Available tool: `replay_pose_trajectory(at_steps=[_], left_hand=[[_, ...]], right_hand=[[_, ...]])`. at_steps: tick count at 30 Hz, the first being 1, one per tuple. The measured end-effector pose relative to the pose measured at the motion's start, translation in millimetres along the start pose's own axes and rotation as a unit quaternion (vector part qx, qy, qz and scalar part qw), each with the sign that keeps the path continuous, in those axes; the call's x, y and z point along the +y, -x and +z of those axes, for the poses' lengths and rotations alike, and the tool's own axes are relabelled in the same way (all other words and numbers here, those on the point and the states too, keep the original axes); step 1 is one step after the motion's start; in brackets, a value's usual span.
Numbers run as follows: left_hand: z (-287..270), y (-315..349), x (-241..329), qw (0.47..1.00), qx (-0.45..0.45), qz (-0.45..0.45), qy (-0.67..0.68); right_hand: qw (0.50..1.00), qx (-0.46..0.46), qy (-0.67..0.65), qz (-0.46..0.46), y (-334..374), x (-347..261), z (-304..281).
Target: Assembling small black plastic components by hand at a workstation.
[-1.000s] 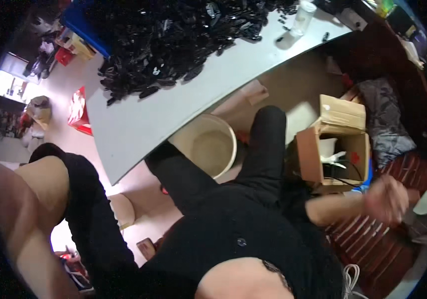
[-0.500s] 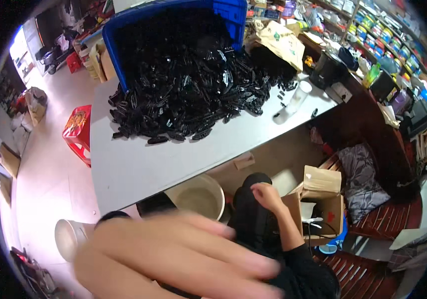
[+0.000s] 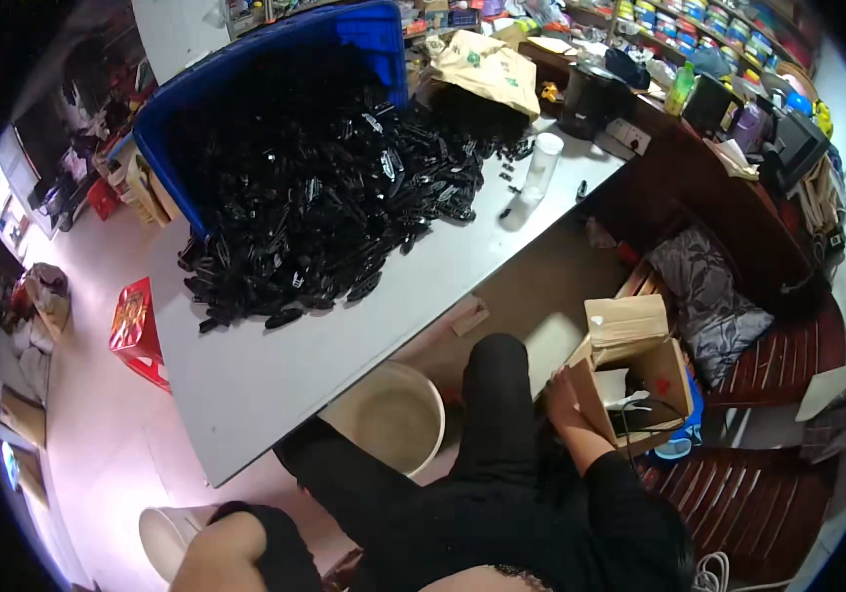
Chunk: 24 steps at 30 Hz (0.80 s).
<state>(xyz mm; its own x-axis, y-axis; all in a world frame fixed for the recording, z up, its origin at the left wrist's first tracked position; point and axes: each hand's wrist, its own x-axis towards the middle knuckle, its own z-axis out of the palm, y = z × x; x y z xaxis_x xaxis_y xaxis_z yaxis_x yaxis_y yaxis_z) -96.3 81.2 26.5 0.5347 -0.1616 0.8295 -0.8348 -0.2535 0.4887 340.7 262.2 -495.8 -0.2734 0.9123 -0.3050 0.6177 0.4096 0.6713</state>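
While the right hand (image 3: 563, 403) touches the flat left wall of one open cardboard box (image 3: 595, 397) beside the right knee (image 3: 499, 367), I cannot tell from my feed whether its fingers pinch the edge, and the left hand is outside my view. Nearby I count one round, smooth bucket (image 3: 398, 422) and one flat white table (image 3: 265, 380), heaped with glossy, elongated black pieces (image 3: 314, 237) beyond my counting. Further out are one translucent cylinder (image 3: 542, 166), one tipped blue plastic bin (image 3: 387, 51) and one rumpled, patterned grey cushion (image 3: 704, 301).
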Motion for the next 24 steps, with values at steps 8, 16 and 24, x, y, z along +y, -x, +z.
replay_pose_trajectory(at_steps=[8,16,24], left_hand=[[23,220,-154,0.546,0.635,-0.531,-0.126],[110,368,-304,0.488,0.439,-0.750,-0.078],[85,381,-369,0.496,0.391,-0.762,0.144]], right_hand=[[0.889,0.000,0.429,0.157,-1,45,14],[0.829,0.136,-0.520,0.154,-38,70,-97],[0.514,0.547,-0.620,0.231,-182,213,-283]])
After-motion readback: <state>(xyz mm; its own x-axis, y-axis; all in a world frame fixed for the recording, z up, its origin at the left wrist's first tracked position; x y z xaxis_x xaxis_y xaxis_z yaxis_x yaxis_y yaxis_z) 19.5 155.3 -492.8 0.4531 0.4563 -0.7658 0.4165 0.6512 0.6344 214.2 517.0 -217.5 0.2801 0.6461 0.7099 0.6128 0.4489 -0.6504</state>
